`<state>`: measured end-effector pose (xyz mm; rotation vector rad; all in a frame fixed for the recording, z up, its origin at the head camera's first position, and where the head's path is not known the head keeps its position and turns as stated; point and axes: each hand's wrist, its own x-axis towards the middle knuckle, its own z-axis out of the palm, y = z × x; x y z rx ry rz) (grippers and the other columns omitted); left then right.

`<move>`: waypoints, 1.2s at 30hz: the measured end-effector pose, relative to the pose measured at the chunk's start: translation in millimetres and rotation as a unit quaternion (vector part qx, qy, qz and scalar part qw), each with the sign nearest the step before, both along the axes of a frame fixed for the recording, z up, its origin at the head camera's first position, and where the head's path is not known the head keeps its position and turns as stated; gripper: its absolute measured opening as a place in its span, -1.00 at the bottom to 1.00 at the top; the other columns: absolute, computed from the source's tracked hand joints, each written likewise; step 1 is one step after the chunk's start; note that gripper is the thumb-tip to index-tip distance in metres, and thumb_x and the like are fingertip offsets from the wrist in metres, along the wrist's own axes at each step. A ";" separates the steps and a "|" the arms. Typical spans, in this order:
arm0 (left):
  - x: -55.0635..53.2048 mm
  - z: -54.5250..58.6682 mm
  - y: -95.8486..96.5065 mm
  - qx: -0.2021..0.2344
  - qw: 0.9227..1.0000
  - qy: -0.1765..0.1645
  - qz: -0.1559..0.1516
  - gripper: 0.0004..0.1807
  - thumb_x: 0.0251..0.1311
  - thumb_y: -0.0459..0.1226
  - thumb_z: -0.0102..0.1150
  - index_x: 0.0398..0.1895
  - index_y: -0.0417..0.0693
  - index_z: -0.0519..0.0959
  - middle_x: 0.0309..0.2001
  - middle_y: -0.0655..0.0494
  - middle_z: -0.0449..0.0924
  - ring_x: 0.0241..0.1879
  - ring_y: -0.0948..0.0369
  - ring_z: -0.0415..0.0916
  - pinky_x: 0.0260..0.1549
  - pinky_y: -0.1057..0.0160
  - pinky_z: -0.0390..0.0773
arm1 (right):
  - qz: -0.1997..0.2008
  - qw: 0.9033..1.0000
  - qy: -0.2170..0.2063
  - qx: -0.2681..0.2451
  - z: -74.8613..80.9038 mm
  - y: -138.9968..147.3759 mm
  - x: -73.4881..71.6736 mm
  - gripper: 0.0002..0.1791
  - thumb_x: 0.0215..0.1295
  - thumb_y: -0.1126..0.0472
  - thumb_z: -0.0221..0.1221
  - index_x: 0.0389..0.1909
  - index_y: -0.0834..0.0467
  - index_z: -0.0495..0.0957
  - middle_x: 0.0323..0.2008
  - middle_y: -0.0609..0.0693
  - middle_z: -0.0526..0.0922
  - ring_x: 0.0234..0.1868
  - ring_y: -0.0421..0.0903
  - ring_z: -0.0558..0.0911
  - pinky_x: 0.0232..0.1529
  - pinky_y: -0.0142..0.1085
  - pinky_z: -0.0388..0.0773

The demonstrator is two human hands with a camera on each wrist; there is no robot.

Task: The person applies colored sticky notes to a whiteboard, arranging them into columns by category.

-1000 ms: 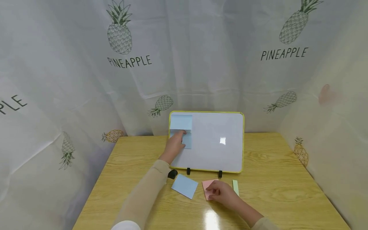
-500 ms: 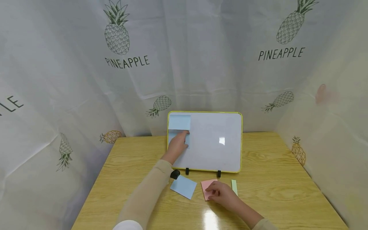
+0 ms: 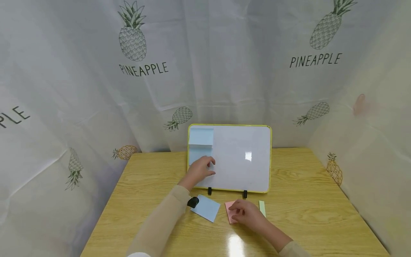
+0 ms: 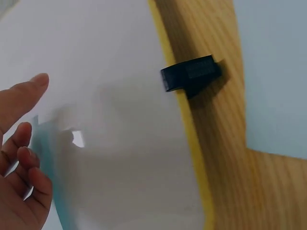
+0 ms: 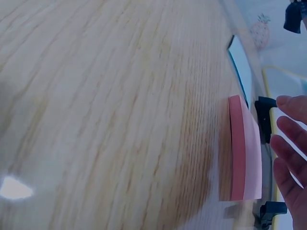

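My left hand (image 3: 199,171) is in front of the lower left of a whiteboard (image 3: 240,160), holding nothing, with thumb and fingers apart. It overlaps the bottom of the lower blue sticky note (image 3: 199,152). A second blue sticky note (image 3: 201,136) is stuck above, at the board's top left corner. In the left wrist view, the left fingers (image 4: 29,96) stand off the board beside a blue note edge (image 4: 53,177). My right hand (image 3: 252,215) hovers loosely bent over a pink sticky note pad (image 5: 247,153), which it partly hides in the head view; nothing is between its fingers.
A blue sticky note pad (image 3: 208,210) lies on the wooden table (image 3: 154,171) left of the pink pad. A narrow green pad (image 3: 262,207) lies to the right. Black feet (image 4: 189,74) prop the yellow-edged board. A pineapple-print curtain (image 3: 224,71) hangs behind.
My left hand has come down and away from the lower blue note, uncovering more of it. The right hand has stayed over the pink pad with barely any shift.
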<state>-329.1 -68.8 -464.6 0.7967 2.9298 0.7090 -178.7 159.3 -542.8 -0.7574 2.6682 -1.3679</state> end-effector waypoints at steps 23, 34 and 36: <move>63.7 -50.1 -43.1 0.123 0.989 -0.068 -0.046 -0.74 0.06 -0.23 0.47 -0.33 -0.06 0.53 -0.39 0.15 0.41 -0.46 0.28 0.28 -0.46 0.30 0.37 | -0.029 0.999 0.032 0.024 -6.4 -42.5 -25.5 -0.79 0.04 0.34 0.43 -0.26 0.14 0.72 -0.28 -0.09 0.62 -0.31 -0.11 0.55 -0.32 -0.30 0.51; 92.0 -79.8 -59.9 0.126 0.982 -0.133 -0.042 -0.74 -0.05 -0.26 0.53 -0.37 0.04 0.58 -0.41 0.25 0.48 -0.41 0.31 0.35 -0.32 0.30 0.41 | -0.008 0.999 0.036 0.011 -23.2 -60.6 -30.3 -0.71 -0.01 0.15 0.50 -0.23 0.11 0.72 -0.23 -0.18 0.65 -0.23 -0.13 0.58 -0.20 -0.28 0.52; 94.1 -83.2 -61.5 0.120 0.984 -0.123 -0.038 -0.73 -0.08 -0.27 0.55 -0.37 0.05 0.59 -0.39 0.27 0.50 -0.36 0.32 0.40 -0.26 0.27 0.44 | -0.015 0.999 0.032 0.007 -23.8 -62.1 -30.1 -0.70 -0.02 0.16 0.50 -0.23 0.10 0.72 -0.23 -0.17 0.65 -0.22 -0.12 0.58 -0.18 -0.26 0.52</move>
